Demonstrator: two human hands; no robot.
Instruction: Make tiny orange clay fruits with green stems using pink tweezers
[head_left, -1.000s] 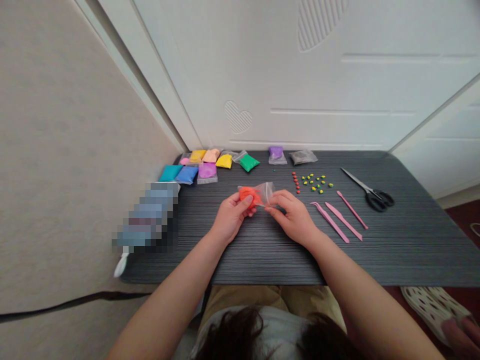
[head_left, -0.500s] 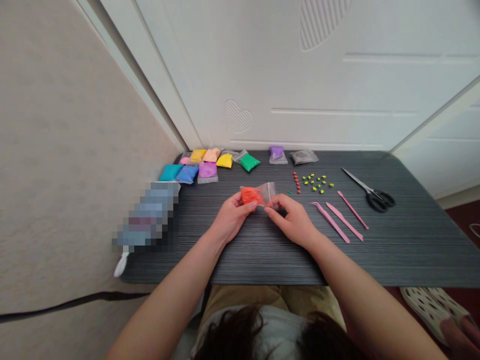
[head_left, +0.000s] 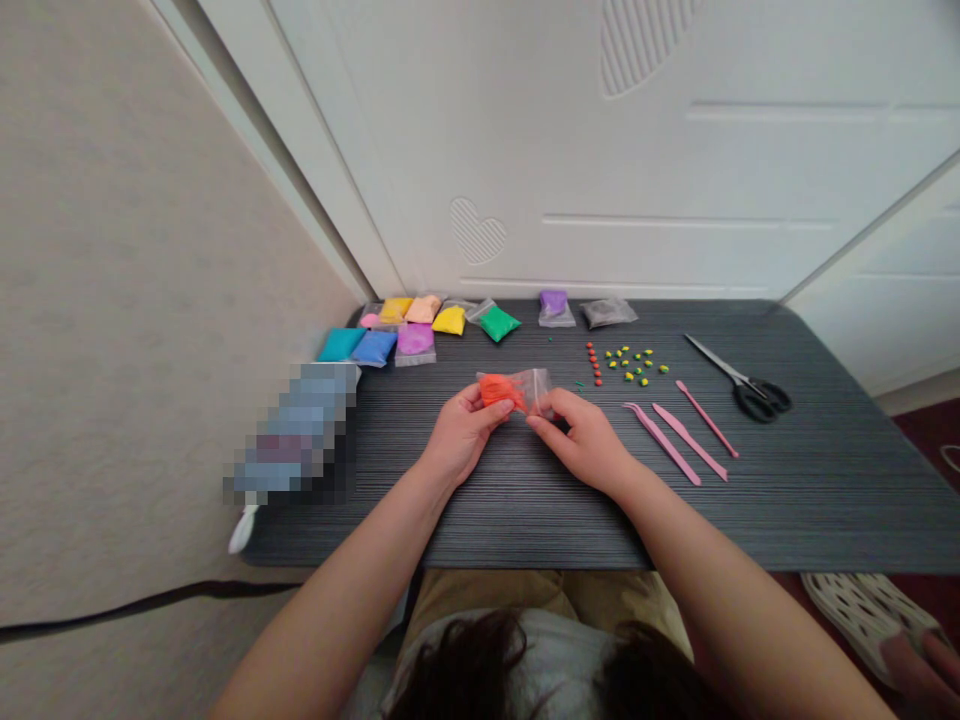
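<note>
Over the middle of a dark ribbed table [head_left: 787, 500], both my hands hold a small clear bag of orange clay [head_left: 514, 388]. My left hand [head_left: 461, 440] pinches the bag's orange end between thumb and fingers. My right hand [head_left: 589, 438] pinches the clear end of the same bag. Just right of the bag lie a row of tiny red clay balls [head_left: 593, 363] and several tiny yellow-green pieces [head_left: 631, 365].
Several bags of coloured clay [head_left: 416, 328] lie at the back left, with a purple bag [head_left: 555, 307] and a grey bag [head_left: 607, 313] further right. Pink modelling tools [head_left: 679, 435] and black scissors [head_left: 742, 385] rest on the right. A blurred object [head_left: 296, 432] sits at the left edge.
Both hands have shifted slightly with the bag; the right fingers have moved a little closer to the orange clay. Nothing else has moved.
</note>
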